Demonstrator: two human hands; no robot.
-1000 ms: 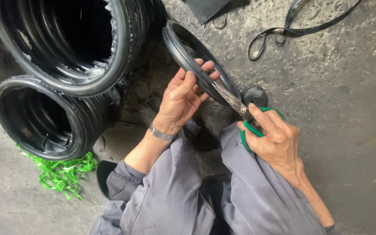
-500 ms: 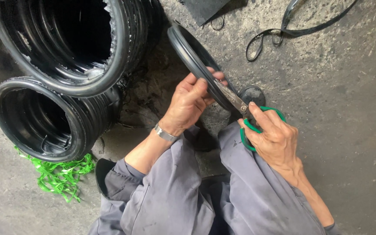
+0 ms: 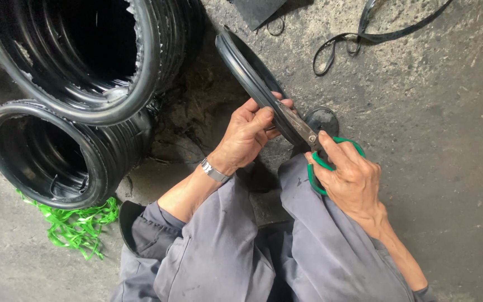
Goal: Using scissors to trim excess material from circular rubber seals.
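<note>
Two hands (image 3: pixel 247 137) (image 3: pixel 350 179), one rubber ring (image 3: pixel 252 78), one scissors (image 3: pixel 314 142)

I count two big stacks of black ribbed rubber rings (image 3: pixel 79 61), one loose black rubber ring (image 3: pixel 247 72), one pair of green-handled steel scissors (image 3: pixel 322 154), one bunch of bright green plastic strapping (image 3: pixel 74 226) and one thin black rubber strip (image 3: pixel 364 33).

Two tyre stacks (image 3: pixel 74 84) stand left of the hands, plastic strips (image 3: pixel 71 226) seemingly before them, a strap (image 3: pixel 364 36) far right.
</note>
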